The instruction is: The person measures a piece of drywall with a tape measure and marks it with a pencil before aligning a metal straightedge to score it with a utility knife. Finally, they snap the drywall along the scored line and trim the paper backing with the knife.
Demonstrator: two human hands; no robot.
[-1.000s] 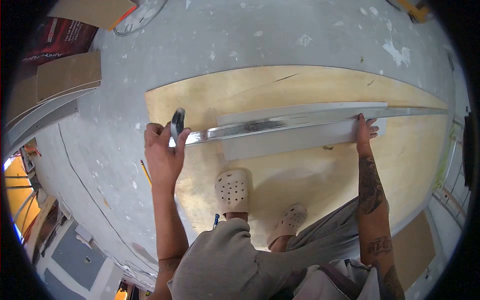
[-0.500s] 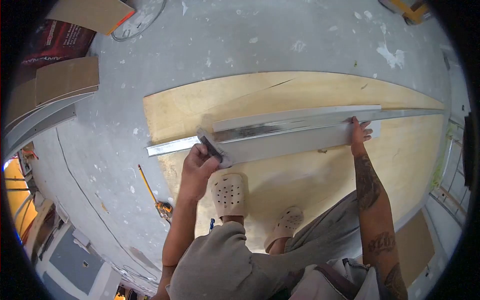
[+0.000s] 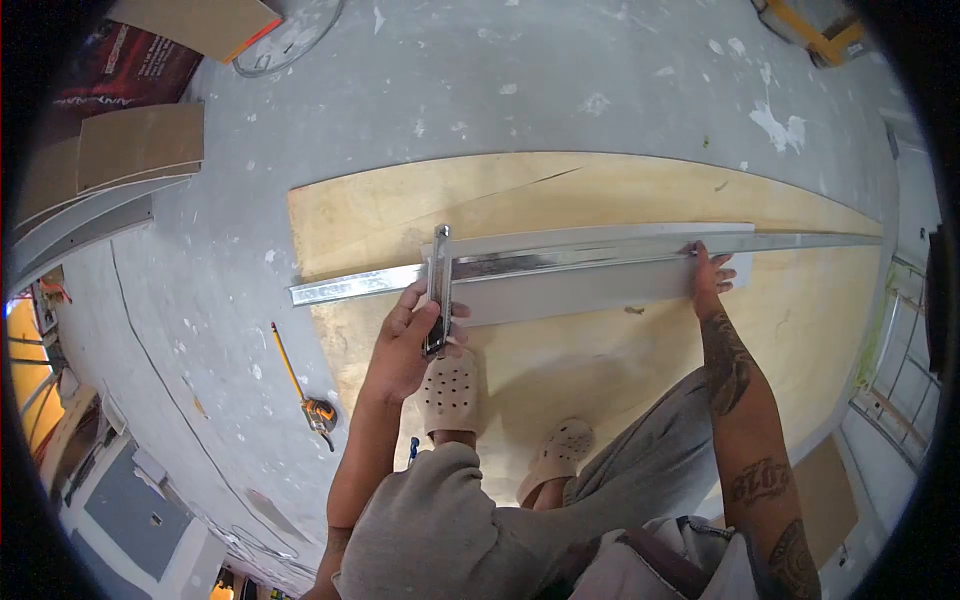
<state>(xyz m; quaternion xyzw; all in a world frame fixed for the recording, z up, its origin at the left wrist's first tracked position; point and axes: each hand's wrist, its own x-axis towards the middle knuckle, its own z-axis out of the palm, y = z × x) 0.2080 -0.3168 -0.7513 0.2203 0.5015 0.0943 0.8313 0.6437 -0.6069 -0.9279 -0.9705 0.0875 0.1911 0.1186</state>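
My left hand [image 3: 405,345] is closed around a silver utility knife [image 3: 441,285], held upright across the near edge of the board; no blade can be made out. A long shiny metal channel [image 3: 560,259] lies lengthwise over a grey strip of drywall [image 3: 580,291]. On the right, my right hand [image 3: 708,272] rests with fingers spread, its thumb against the channel and its other fingers over the strip. Both lie on a plywood sheet [image 3: 400,215], and the channel's left end sticks out past the sheet.
A tape measure [image 3: 319,413] lies on the concrete floor at left, its yellow tape pulled out. My clogs [image 3: 452,393] stand on the plywood. Board offcuts [image 3: 140,148] are stacked at upper left, and a cable [image 3: 150,350] runs along the floor.
The knife in my left hand has gone from a blurred slant to nearly upright. My right hand has stayed at the channel, while the view has shifted slightly.
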